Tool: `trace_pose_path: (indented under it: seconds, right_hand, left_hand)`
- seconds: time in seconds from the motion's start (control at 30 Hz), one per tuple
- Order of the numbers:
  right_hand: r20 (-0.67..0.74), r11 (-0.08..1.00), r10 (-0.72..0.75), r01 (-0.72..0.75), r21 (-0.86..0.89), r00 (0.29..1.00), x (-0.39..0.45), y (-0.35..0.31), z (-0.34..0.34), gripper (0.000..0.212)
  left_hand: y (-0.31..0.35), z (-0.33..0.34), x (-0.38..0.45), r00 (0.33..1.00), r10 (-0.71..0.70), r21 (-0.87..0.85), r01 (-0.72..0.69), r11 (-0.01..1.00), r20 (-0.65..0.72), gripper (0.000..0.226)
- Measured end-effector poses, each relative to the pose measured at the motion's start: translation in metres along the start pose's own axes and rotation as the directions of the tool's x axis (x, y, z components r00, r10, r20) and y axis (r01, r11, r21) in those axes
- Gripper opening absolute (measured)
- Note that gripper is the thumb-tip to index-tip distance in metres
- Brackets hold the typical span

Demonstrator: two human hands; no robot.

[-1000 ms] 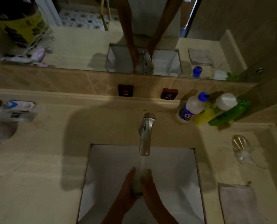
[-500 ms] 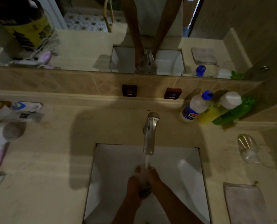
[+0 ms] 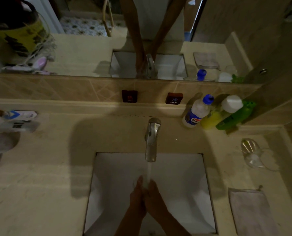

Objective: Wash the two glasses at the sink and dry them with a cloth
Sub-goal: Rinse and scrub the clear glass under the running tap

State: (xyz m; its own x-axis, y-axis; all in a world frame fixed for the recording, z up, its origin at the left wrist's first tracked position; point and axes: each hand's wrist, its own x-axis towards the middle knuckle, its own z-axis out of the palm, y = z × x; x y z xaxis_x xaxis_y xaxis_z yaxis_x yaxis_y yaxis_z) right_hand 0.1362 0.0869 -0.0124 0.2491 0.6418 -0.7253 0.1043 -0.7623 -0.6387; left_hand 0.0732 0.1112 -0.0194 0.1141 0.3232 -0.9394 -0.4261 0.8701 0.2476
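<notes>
1. Two bare hands meet under the running water in the middle of the white rectangular sink basin (image 3: pixel 118 184). The left hand (image 3: pixel 136 196) and the right hand (image 3: pixel 154 197) press close together, fingers pointing away from the person.
2. Grip state: both hands appear to close around a clear drinking glass (image 3: pixel 144 183) held between them. The dim light and the water hide most of the glass, so the exact finger placement cannot be told.
3. One thin stream of water (image 3: pixel 148 171) falls from the chrome tap spout (image 3: pixel 151 140) straight onto the fingertips and the held glass.
4. The tap stands on the beige stone counter (image 3: pixel 39 167) at the rear edge of the basin, centred.
5. One second clear glass (image 3: pixel 254 154) lies on its side on the counter to the right of the basin, well apart from the hands.
6. One pale folded cloth (image 3: pixel 251 212) lies flat on the counter in front of that glass, near the right front corner.
7. Three bottles stand behind the basin on the right: a white bottle with a blue cap (image 3: pixel 197 111), a yellow bottle with a white cap (image 3: pixel 213 118) and a green bottle (image 3: pixel 233 118), touching one another.
8. Two dark red square buttons marked HOT (image 3: pixel 129 96) and COLD (image 3: pixel 174 98) sit on the tiled upstand below the mirror (image 3: pixel 83 48).
</notes>
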Motion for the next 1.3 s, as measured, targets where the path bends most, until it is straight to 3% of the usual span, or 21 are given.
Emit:
trace_pose_path:
  seconds: [0.1, 0.17, 0.3, 0.4, 0.47, 0.6, 0.73, 0.87, 1.0, 1.17, 1.3]
  right_hand:
    - [-0.024, 0.990, 0.133, -0.134, -0.042, 0.991, 0.018, -0.012, -0.006, 0.039]
    - [0.008, 0.974, 0.226, -0.226, 0.023, 0.974, 0.030, -0.017, -0.011, 0.042]
    - [0.065, 0.964, 0.241, -0.247, 0.100, 0.968, 0.035, -0.016, -0.026, 0.043]
    - [0.053, 0.976, 0.206, -0.210, 0.064, 0.977, 0.030, -0.014, -0.018, 0.041]
    - [0.019, 0.979, 0.203, -0.203, -0.008, 0.979, 0.022, -0.017, -0.009, 0.041]
    - [0.073, 0.996, 0.080, -0.078, -0.032, 0.994, -0.002, -0.003, 0.002, 0.045]
    - [0.077, 0.995, 0.000, 0.008, -0.099, 0.997, -0.010, 0.008, 0.002, 0.052]
    - [0.021, 0.993, 0.113, -0.112, -0.033, 0.993, 0.010, -0.011, -0.006, 0.042]
    - [0.017, 0.976, 0.215, -0.215, 0.025, 0.977, 0.035, -0.026, -0.023, 0.040]
    - [0.052, 0.966, 0.187, -0.174, -0.192, 0.981, 0.035, -0.030, -0.019, 0.040]
    - [0.050, 0.994, 0.084, -0.080, -0.076, 0.995, 0.008, -0.018, -0.011, 0.041]
  left_hand:
    - [-0.002, 0.002, -0.007, 0.994, -0.101, -0.010, 0.102, 0.995, 0.047, 0.059]
    - [0.000, 0.003, -0.014, 0.992, -0.104, -0.024, 0.106, 0.994, 0.077, 0.053]
    - [0.008, 0.005, -0.023, 0.976, -0.140, -0.079, 0.155, 0.985, 0.164, 0.041]
    - [0.011, 0.008, -0.023, 0.951, -0.243, -0.100, 0.265, 0.959, 0.190, 0.037]
    - [0.009, 0.009, -0.015, 0.971, -0.210, -0.031, 0.215, 0.976, 0.117, 0.045]
    - [0.010, 0.003, 0.002, 0.983, 0.056, 0.165, -0.027, 0.986, -0.173, 0.061]
    - [0.008, -0.006, 0.000, 0.992, 0.045, 0.084, -0.035, 0.996, -0.120, 0.050]
    - [0.004, -0.002, -0.007, 0.996, -0.092, 0.022, 0.091, 0.996, 0.020, 0.064]
    - [0.004, 0.001, -0.016, 0.992, -0.094, -0.059, 0.100, 0.993, 0.087, 0.064]
    - [0.011, 0.007, -0.023, 0.974, -0.199, -0.089, 0.209, 0.974, 0.106, 0.062]
    - [0.010, 0.009, -0.012, 0.998, -0.060, 0.009, 0.059, 0.998, 0.020, 0.057]
